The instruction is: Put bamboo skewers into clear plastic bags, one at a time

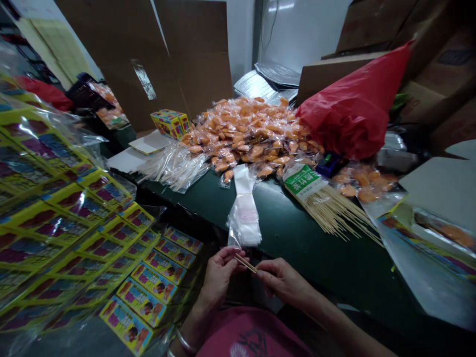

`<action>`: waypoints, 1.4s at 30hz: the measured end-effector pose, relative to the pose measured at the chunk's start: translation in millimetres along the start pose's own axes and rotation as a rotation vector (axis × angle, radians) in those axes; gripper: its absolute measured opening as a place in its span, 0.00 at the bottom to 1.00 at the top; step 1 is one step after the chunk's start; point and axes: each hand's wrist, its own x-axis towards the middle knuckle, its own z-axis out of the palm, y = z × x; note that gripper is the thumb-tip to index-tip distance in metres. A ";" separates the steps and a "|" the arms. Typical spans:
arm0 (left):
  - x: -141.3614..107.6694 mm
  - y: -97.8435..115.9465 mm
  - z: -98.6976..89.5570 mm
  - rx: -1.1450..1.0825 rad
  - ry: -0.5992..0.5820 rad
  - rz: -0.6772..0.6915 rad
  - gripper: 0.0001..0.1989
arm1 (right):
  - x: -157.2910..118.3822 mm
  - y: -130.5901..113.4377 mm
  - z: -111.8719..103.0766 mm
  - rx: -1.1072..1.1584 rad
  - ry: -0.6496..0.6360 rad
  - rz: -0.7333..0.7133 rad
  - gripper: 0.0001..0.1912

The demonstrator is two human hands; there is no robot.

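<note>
Near the table's front edge, my left hand (pixel 222 270) and my right hand (pixel 280 278) hold thin wooden sticks (pixel 245 263) between them, one hand at each end. The fingers of both hands are pinched. Just beyond my left hand lies a stack of clear plastic bags (pixel 246 210), and my left fingertips touch its near end. To the right, a bundle of bamboo sticks (pixel 330 206) fans out from a green-and-white package (pixel 303 181). Behind the bags is a large heap of wrapped orange pieces (pixel 253 131).
Bagged sticks (pixel 174 166) lie left of the heap, by small yellow boxes (pixel 170 123). Many printed boxes (pixel 152 282) fill the left side. A red bag (pixel 353 106) stands back right. An open box (pixel 439 228) sits at the right.
</note>
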 end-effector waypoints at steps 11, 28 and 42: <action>1.0 -12.3 -1.2 0.316 0.054 0.166 0.16 | -5.0 4.4 20.5 -0.292 0.250 -0.093 0.17; -5.7 -9.3 -10.0 0.302 0.059 0.099 0.19 | 36.5 6.2 32.6 0.419 0.449 -0.102 0.17; 114.4 175.1 29.3 0.138 -0.141 0.181 0.11 | -17.3 23.8 1.7 0.825 0.606 -0.070 0.22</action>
